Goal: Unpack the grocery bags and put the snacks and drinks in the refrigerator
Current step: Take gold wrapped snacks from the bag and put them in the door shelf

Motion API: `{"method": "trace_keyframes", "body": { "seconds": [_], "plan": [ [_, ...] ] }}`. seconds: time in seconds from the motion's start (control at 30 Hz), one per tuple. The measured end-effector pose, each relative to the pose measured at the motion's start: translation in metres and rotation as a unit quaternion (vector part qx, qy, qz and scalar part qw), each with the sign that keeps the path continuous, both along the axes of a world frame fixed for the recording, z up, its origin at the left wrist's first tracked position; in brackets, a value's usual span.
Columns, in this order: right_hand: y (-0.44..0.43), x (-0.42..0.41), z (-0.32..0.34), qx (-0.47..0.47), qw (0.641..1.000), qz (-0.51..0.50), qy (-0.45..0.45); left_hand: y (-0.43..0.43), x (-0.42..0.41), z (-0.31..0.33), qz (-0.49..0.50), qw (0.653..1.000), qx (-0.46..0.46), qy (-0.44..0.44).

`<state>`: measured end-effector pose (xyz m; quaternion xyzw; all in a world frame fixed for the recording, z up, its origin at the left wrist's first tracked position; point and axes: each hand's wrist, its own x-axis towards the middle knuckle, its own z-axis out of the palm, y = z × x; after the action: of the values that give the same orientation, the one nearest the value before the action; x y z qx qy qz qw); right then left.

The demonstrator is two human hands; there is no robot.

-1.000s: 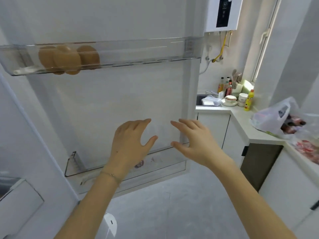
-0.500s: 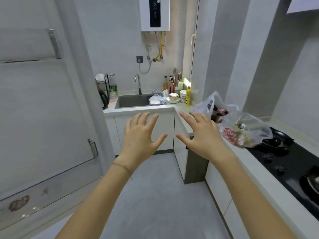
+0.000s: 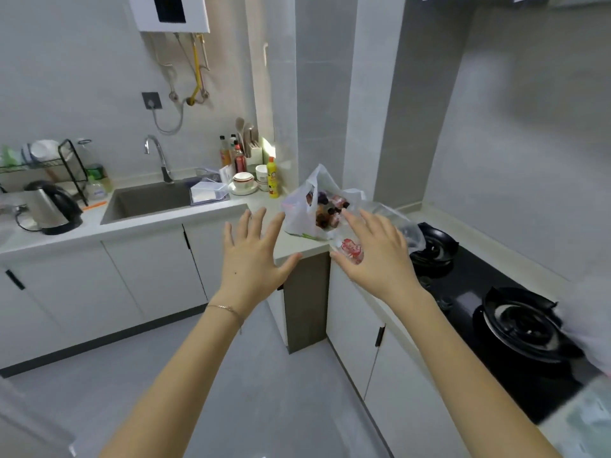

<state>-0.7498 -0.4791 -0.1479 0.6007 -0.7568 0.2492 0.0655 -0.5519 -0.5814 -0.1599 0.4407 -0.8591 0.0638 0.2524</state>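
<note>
**A:** What can't be made out here?

**B:** The white wall-mounted water heater point(image 3: 172, 11) is cut off by the top edge. The right hand point(image 3: 377, 256) covers part of a clear plastic bag with a red print point(image 3: 352, 249), so its contents cannot be told.

**A:** And the white translucent plastic grocery bag point(image 3: 304, 206)?

**B:** Dark and red packets show through it, too small to name. Labels on the small sauce bottles point(image 3: 231, 153) are unreadable. A blurred pale shape point(image 3: 591, 319) at the right edge overlaps the near black gas burner point(image 3: 522, 325). A grey blur point(image 3: 26, 431) fills the bottom-left corner.
</note>
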Motion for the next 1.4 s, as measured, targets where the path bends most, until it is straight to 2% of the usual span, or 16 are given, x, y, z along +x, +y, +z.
{"method": "trace_keyframes", "body": {
  "seconds": [0.43,0.57,0.77,1.1,1.4],
  "plan": [
    [-0.122,-0.154,-0.024,0.03,0.988,-0.148,0.016,-0.175,-0.175,-0.031,-0.122,0.992,0.011,-0.006],
    [-0.151,-0.185,-0.037,0.05,0.983,-0.176,0.019,-0.21,-0.22,-0.048,-0.15,0.988,0.038,-0.003],
    [-0.189,-0.238,-0.072,0.082,0.98,-0.184,-0.008,-0.254,-0.28,-0.084,-0.176,0.982,0.067,-0.025],
    [-0.259,-0.34,-0.124,0.121,0.978,-0.162,-0.046,-0.32,-0.387,-0.121,-0.199,0.967,0.104,-0.123],
    [-0.309,-0.384,-0.177,0.205,0.967,-0.132,-0.079,-0.355,-0.436,-0.176,-0.249,0.945,0.161,-0.139]
  ]
}}
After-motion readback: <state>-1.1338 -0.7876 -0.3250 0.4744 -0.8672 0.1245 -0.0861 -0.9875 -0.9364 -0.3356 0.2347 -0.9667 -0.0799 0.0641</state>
